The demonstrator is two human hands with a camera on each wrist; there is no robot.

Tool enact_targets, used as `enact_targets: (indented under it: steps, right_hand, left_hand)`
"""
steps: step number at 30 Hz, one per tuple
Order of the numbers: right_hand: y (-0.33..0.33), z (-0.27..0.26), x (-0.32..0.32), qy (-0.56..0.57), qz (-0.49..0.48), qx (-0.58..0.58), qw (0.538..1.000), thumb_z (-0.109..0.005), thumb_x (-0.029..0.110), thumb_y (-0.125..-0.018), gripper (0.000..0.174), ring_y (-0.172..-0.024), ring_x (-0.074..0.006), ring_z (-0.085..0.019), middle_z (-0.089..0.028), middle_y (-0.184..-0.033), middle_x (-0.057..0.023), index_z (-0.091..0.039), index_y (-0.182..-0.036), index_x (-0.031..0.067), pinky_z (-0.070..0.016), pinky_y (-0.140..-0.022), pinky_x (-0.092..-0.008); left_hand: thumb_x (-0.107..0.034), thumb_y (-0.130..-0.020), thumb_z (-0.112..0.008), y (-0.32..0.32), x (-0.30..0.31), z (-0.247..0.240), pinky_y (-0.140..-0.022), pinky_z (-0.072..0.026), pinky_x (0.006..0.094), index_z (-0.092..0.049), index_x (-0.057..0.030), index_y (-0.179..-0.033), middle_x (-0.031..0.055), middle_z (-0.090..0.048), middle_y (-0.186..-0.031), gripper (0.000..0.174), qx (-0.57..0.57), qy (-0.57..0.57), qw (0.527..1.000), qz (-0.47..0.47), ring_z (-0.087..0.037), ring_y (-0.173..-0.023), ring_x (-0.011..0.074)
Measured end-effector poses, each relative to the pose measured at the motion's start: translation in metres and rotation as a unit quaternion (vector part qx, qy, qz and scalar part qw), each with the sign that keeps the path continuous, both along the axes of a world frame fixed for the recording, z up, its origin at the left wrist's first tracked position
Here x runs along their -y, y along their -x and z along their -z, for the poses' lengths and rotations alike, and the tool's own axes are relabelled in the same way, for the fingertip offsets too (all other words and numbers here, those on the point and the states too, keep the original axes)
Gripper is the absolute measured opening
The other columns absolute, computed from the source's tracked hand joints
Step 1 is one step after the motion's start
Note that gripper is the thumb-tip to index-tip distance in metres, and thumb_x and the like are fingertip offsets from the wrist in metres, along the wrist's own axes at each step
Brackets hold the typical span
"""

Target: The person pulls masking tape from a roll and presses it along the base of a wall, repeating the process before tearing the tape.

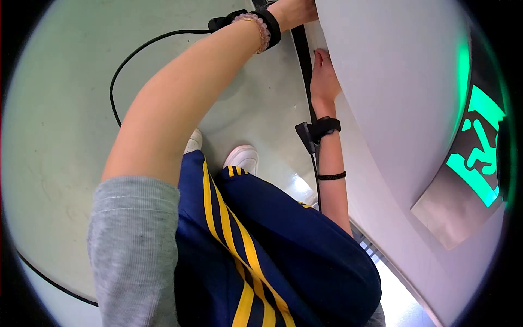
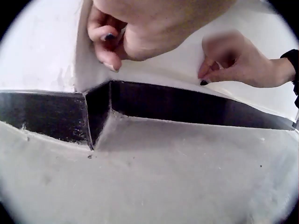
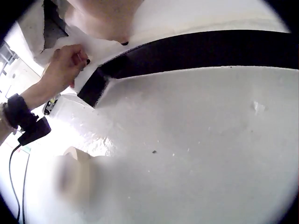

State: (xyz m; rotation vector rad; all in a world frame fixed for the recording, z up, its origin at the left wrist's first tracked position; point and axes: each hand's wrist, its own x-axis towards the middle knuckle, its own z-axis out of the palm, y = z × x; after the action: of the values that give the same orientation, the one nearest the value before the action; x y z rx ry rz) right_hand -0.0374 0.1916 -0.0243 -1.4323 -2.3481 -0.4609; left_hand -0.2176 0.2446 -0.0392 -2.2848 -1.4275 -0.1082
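We see the left hand [image 2: 154,25] and right hand [image 2: 247,65] with fingers curled near the wall's [image 2: 42,51] lower edge, grip undeterminable; slipping could scrape knuckles against the baseboard [image 2: 177,105].

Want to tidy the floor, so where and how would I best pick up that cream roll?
I'd come from above and pinch the roll by its upper rim, thumb and fingers on opposite flat sides. It seems to stand on its curved edge on the floor, top arc exposed. Blur hides any centre hole.
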Motion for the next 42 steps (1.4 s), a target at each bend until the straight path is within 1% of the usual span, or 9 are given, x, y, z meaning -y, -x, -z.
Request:
enact_targets:
  steps: [5,10,16,18,24,30,36,38,42]
  right_hand:
    - [-0.001,0.002,-0.001,-0.01,-0.006,0.014,1.0,-0.062,0.017,-0.084,0.011,-0.071,-0.0273,-0.062,-0.067,-0.079,-0.0077,-0.07,-0.086,0.0089,-0.0486,-0.065,-0.0371]
    - [0.002,-0.004,0.001,0.016,-0.005,0.031,0.999,-0.063,0.017,-0.084,0.01,-0.073,-0.0254,-0.061,-0.064,-0.079,-0.0058,-0.071,-0.086,0.0103,-0.0486,-0.065,-0.0369]
    - [-0.005,0.011,-0.004,-0.015,-0.031,0.061,0.998,-0.062,0.016,-0.083,0.027,-0.076,-0.0231,-0.061,-0.061,-0.078,-0.0023,-0.067,-0.11,0.0151,-0.049,-0.064,-0.0357]
    - [-0.006,0.015,-0.005,0.005,-0.023,0.015,1.0,-0.06,0.015,-0.084,0.045,-0.07,-0.0242,-0.06,-0.06,-0.075,-0.0037,-0.056,-0.128,0.0179,-0.0488,-0.062,-0.0365]
    - [-0.018,0.016,0.007,0.217,0.072,0.017,0.973,-0.056,0.016,-0.084,0.061,-0.061,-0.0261,-0.057,-0.057,-0.067,-0.0082,-0.038,-0.143,0.0216,-0.0478,-0.058,-0.0374]
    - [-0.014,0.018,0.007,0.322,0.003,-0.008,0.947,-0.055,0.016,-0.085,0.08,-0.057,-0.0246,-0.055,-0.054,-0.061,-0.0079,-0.01,-0.15,0.0292,-0.0467,-0.059,-0.0383]
    - [-0.024,-0.001,0.011,0.381,0.087,-0.018,0.92,-0.054,0.015,-0.084,0.081,-0.053,-0.0283,-0.054,-0.055,-0.06,-0.0103,-0.01,-0.15,0.0325,-0.0464,-0.057,-0.0388]
    - [-0.039,-0.006,0.039,0.357,0.123,0.019,0.926,-0.053,0.013,-0.084,0.082,-0.052,-0.0288,-0.054,-0.056,-0.06,-0.0114,-0.008,-0.15,0.0314,-0.0456,-0.055,-0.0395]
    - [-0.08,-0.005,0.102,0.338,0.225,0.11,0.907,-0.05,0.009,-0.083,0.084,-0.049,-0.0304,-0.053,-0.056,-0.059,-0.0145,-0.004,-0.151,0.0259,-0.0429,-0.05,-0.041]
  left_hand:
    - [-0.024,-0.089,-0.048,-0.007,-0.005,0.006,-0.104,-0.0349,0.0425,-0.06,-0.009,-0.124,0.0047,-0.051,-0.136,0.04,0.015,-0.08,0.996,-0.034,-0.046,-0.127,0.0217]
    - [-0.022,-0.088,-0.049,-0.003,-0.008,-0.006,-0.102,-0.0376,0.0379,-0.059,-0.008,-0.124,0.0054,-0.053,-0.134,0.04,-0.011,0.009,1.0,-0.024,-0.049,-0.124,0.0216]
    - [-0.02,-0.087,-0.05,0.006,-0.026,-0.019,-0.1,-0.0399,0.0364,-0.06,-0.0065,-0.122,0.0076,-0.054,-0.133,0.039,0.013,-0.041,0.999,0.008,-0.05,-0.122,0.0206]
    - [-0.021,-0.087,-0.05,0.002,-0.037,-0.013,-0.1,-0.0395,0.0367,-0.059,-0.0061,-0.123,0.0081,-0.054,-0.133,0.04,0.013,-0.011,1.0,0.019,-0.05,-0.122,0.0209]
    - [-0.023,-0.086,-0.05,-0.008,-0.034,0.004,-0.105,-0.0351,0.0395,-0.053,-0.0045,-0.129,0.01,-0.048,-0.139,0.047,0.013,0.001,1.0,0.012,-0.045,-0.127,0.0239]
    - [-0.025,-0.088,-0.049,0.001,-0.001,-0.003,-0.108,-0.0315,0.0415,-0.048,-0.0059,-0.134,0.0094,-0.044,-0.142,0.05,-0.024,-0.032,0.999,-0.019,-0.041,-0.131,0.0252]
    - [-0.025,-0.09,-0.048,-0.006,-0.021,0.004,-0.107,-0.0322,0.0408,-0.048,-0.0092,-0.135,0.0071,-0.045,-0.142,0.048,-0.014,-0.01,1.0,-0.009,-0.042,-0.13,0.0222]
    - [-0.025,-0.09,-0.048,-0.005,-0.02,-0.008,-0.105,-0.034,0.0401,-0.053,-0.0109,-0.131,0.005,-0.048,-0.14,0.044,-0.059,0.011,0.998,0.034,-0.043,-0.129,0.0206]
    - [-0.023,-0.088,-0.048,-0.015,-0.03,0.013,-0.103,-0.0365,0.0391,-0.06,-0.012,-0.124,0.0031,-0.054,-0.134,0.039,-0.019,-0.044,0.999,0.002,-0.047,-0.127,0.0194]
